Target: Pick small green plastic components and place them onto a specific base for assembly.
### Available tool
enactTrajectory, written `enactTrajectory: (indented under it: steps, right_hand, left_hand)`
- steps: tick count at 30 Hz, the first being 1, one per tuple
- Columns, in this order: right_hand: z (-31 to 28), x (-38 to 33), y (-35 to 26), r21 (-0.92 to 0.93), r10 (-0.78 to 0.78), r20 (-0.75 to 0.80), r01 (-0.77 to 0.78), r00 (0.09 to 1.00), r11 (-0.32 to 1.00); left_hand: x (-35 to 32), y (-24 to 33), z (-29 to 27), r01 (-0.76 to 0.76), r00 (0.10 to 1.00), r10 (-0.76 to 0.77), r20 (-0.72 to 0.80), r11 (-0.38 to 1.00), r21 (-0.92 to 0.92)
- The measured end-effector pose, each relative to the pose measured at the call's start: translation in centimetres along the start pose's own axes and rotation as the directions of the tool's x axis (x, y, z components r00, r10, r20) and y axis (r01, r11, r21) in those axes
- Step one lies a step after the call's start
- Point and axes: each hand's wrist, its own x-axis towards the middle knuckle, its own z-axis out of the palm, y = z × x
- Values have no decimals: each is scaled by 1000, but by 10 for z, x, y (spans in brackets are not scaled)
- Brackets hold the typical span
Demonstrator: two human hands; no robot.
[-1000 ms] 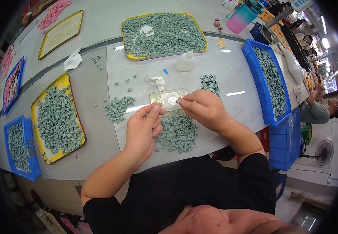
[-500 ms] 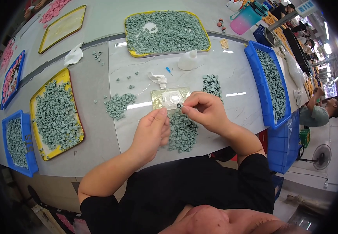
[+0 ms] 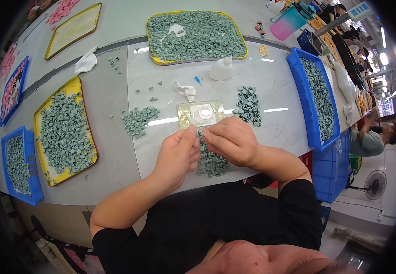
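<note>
left hand point(image 3: 176, 157) | right hand point(image 3: 231, 140) | fingers meet over green pieces point(image 3: 211, 162) | near table edge point(image 3: 170, 194)

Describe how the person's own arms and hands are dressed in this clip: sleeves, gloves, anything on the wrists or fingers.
Both hands, the left hand and the right hand, are bare, with no gloves. No watch, band or ring shows on either. The forearms are uncovered up to short black sleeves of a plain black top, which end near the elbows. No markings show on the fabric.
</note>
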Motion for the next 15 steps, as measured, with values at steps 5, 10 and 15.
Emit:
enactTrajectory:
  steps: [5, 10, 15]
  right_hand:
    - [3, 2, -4, -110, -144, -2, 143, 990, 984]
    - [10, -4, -4, -145, -217, -54, 207, 975, 968]
    - [12, -2, -4, 50, -126, -59, 129, 990, 990]
  left_hand:
    - [-4, -11, 3, -175, 974, 195, -117, 971, 163]
    - [-8, -20, -1, -329, 924, 370, -94, 896, 299]
    - [-11, -23, -5, -431, 865, 492, -94, 826, 362]
